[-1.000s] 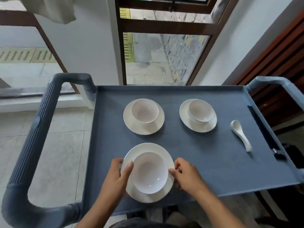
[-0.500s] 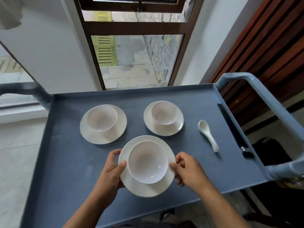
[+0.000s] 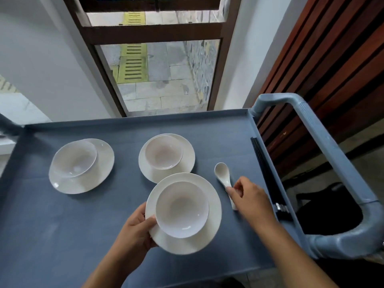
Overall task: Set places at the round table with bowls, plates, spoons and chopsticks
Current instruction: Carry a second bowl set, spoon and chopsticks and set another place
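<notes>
**Right hand leaves the plate for the spoon**

On the left of the cart tray (image 3: 62, 225), the left plate (image 3: 97, 175) with its left bowl (image 3: 73, 159) sits apart from the rest, with bare blue surface around it and in front of it.

The left hand (image 3: 135, 231) now carries the near plate (image 3: 182, 245) alone. Its fingers are curled under the rim and its thumb lies over the rim against the near bowl (image 3: 181, 208), which sits in the plate. Half a second ago both hands held this plate. In this view its far rim overlaps the middle plate (image 3: 187, 163), which holds the middle bowl (image 3: 164, 152).

The spoon (image 3: 222, 172) lies on the tray just right of these plates. The right hand (image 3: 250, 196) has crossed to it, and its curled fingers pinch the handle while the spoon's bowl end points away from the person.

The black chopsticks (image 3: 264, 165) lie along the tray's raised right edge, close beside that hand. Beyond them stands the cart handle (image 3: 324, 142). A narrow strip of tray separates spoon and chopsticks.
</notes>
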